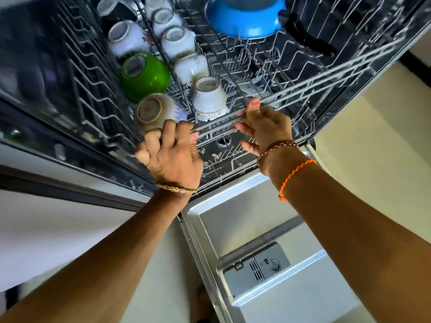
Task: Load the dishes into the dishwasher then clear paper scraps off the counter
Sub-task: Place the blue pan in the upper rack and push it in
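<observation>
The dishwasher's upper wire rack (303, 87) fills the top of the head view. Upside down in it sit several white cups (210, 99), a green bowl (144, 75), a beige cup (151, 110) and a blue bowl (245, 17). My left hand (172, 155) grips the rack's front rail just below the beige cup. My right hand (265, 127) grips the same rail further right, thumb over the top wire, beside the nearest white cup.
The open dishwasher door (268, 229) lies flat below my arms, its detergent dispenser (256, 271) near the bottom. A pale counter front (58, 229) is at left and pale floor (373, 148) at right. A black item (307, 36) lies at the rack's back right.
</observation>
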Demonstrator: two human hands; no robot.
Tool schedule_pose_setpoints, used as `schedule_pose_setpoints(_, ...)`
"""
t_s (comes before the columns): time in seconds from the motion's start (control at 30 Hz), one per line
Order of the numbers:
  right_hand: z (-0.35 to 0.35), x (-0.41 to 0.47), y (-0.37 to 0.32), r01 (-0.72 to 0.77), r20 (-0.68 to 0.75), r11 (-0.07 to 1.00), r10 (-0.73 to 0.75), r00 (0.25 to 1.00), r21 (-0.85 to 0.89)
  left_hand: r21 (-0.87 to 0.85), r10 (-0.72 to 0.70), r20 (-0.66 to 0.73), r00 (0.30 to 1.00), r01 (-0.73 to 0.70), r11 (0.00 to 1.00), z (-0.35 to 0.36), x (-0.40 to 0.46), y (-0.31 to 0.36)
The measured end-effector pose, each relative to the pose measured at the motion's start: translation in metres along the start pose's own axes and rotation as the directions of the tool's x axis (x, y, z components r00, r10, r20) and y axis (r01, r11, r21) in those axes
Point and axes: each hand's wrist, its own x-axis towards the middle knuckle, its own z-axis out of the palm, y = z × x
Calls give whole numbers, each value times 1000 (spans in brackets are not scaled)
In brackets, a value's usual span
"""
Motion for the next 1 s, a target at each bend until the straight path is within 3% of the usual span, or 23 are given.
schedule_pose_setpoints(0.1,-4,-1,2,53,6,997,-53,999,-59,-44,20,10,1000,-20,999,-2,-2,1)
schedule_pose_setpoints(0.17,-9,0,10,110,-56,990,-115,992,-83,-117,33,22,999,-30,993,-7,-3,0)
schedule_pose_setpoints(0.23,-20,1,25,164,-166,980,-181,969,-110,-244,151,30,988,-140,960,-15,-13,2)
schedule_pose_setpoints(0.27,-29,1,34,196,-228,971,-224,948,-136,-314,277,23,960,-256,914,-17,-21,3)
schedule_pose_setpoints(0.33,-48,2,52,266,-275,914,-353,894,-307,-444,562,37,826,-490,750,-16,-43,3)
schedule_pose_setpoints(0.4,-71,10,71,257,-176,774,-427,887,-579,-551,716,139,684,-547,630,-5,-65,4)
schedule_pose_setpoints(0.47,-88,22,88,186,-57,597,-363,930,-780,-618,699,365,616,-401,676,9,-79,12)
schedule_pose_setpoints(0.57,-95,42,105,141,113,263,-121,986,-954,-515,452,717,530,-33,857,31,-82,29)
schedule_pose_setpoints(0.63,-92,57,114,196,195,96,-22,981,-976,-424,313,847,431,191,885,57,-80,42)
schedule_pose_setpoints(0.77,-72,90,127,307,307,-20,6,952,-951,-299,159,932,326,446,844,106,-70,65)
schedule_pose_setpoints(0.9,-60,106,140,288,297,-120,-71,952,-950,-207,120,976,181,609,766,133,-66,78)
schedule_pose_setpoints(0.93,-60,107,143,250,261,-101,-122,958,-963,-215,131,975,179,621,753,136,-69,78)
schedule_pose_setpoints(1.0,-58,107,146,194,197,-35,-187,962,-980,-264,141,961,238,644,718,136,-76,76)
